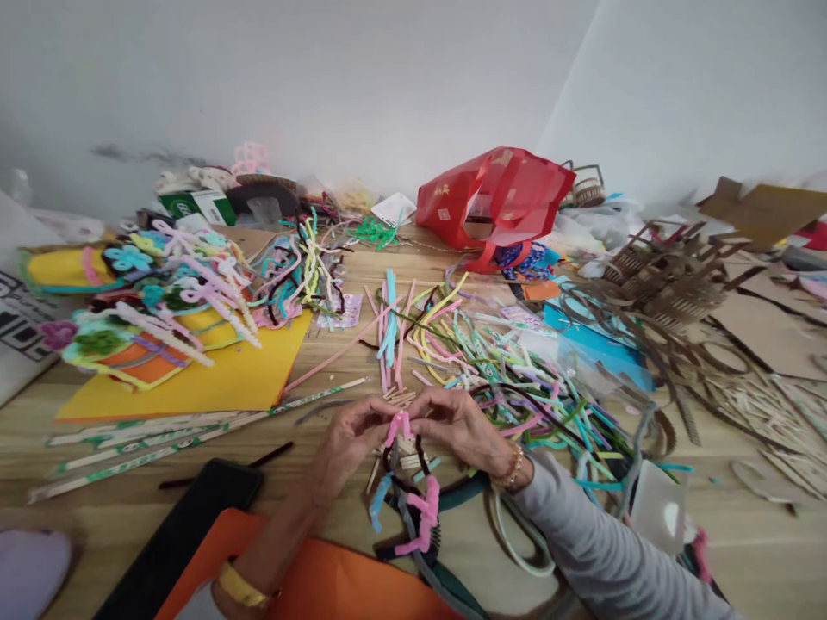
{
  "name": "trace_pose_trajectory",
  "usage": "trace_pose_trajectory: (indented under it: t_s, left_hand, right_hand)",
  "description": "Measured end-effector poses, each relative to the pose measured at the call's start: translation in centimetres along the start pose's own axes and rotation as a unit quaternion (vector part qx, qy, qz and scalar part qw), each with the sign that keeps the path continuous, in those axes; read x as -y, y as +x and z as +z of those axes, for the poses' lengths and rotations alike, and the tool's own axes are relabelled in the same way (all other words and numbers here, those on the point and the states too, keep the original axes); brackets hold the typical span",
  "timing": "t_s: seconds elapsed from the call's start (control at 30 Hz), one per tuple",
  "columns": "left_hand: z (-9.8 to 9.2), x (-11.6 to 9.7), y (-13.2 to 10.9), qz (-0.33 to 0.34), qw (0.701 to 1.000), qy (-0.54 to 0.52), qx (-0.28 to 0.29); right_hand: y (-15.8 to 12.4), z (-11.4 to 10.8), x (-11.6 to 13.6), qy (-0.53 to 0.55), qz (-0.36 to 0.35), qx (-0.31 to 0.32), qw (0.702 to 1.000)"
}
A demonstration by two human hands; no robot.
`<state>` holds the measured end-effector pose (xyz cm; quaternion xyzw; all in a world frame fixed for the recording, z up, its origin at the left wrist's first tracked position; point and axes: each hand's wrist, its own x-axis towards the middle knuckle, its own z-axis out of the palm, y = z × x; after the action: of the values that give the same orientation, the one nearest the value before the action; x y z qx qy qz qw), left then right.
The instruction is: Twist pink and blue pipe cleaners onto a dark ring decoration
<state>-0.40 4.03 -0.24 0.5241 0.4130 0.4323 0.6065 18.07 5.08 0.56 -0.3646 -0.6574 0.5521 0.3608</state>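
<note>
My left hand [357, 441] and my right hand [460, 428] meet at the middle of the table. Between their fingertips they pinch a short pink pipe cleaner [399, 427], bent into an upside-down V. Dark strands hang below it, and I cannot tell whether they are joined to it. Just under my hands lie a crimped pink pipe cleaner [425, 515] and a blue pipe cleaner [380, 502], beside a grey strip. Short wooden sticks [407, 455] show partly behind my fingers.
Loose pipe cleaners [549, 405] pile up at the right. Pipe-cleaner flowers [187, 293] lie on yellow card [258, 383] at the left. A red bag [491, 194] is at the back, brown woven baskets [675, 271] at the right. A phone [207, 508] and orange card [342, 581] are nearest me.
</note>
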Motion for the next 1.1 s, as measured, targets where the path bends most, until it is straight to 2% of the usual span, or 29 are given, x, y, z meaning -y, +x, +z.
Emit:
trace_pose_trajectory:
  t_s: [0.2, 0.3, 0.5, 0.63, 0.9, 1.1]
  left_hand:
    - [-0.3, 0.6, 0.0, 0.001, 1.000, -0.002, 0.012]
    - [-0.3, 0.9, 0.0, 0.028, 0.999, 0.001, 0.020]
    - [0.2, 0.3, 0.0, 0.047, 0.999, 0.015, 0.020]
    - [0.4, -0.1, -0.1, 0.040, 0.999, 0.029, 0.007]
    - [0.6, -0.1, -0.3, 0.030, 0.997, 0.040, -0.051]
    - [0.4, 0.4, -0.1, 0.021, 0.998, 0.015, -0.049]
  right_hand:
    - [0.1, -0.1, -0.3, 0.092, 0.035, 0.004, 0.995]
    - [0.1, 0.0, -0.5, 0.108, 0.042, 0.000, 0.993]
    - [0.2, 0.5, -0.7, 0.135, 0.047, 0.007, 0.990]
    - [0.2, 0.4, -1.0, 0.100, 0.044, -0.017, 0.994]
    - [-0.1, 0.5, -1.0, -0.051, 0.035, -0.064, 0.996]
    - [-0.3, 0.9, -0.6, -0.040, 0.033, -0.054, 0.997]
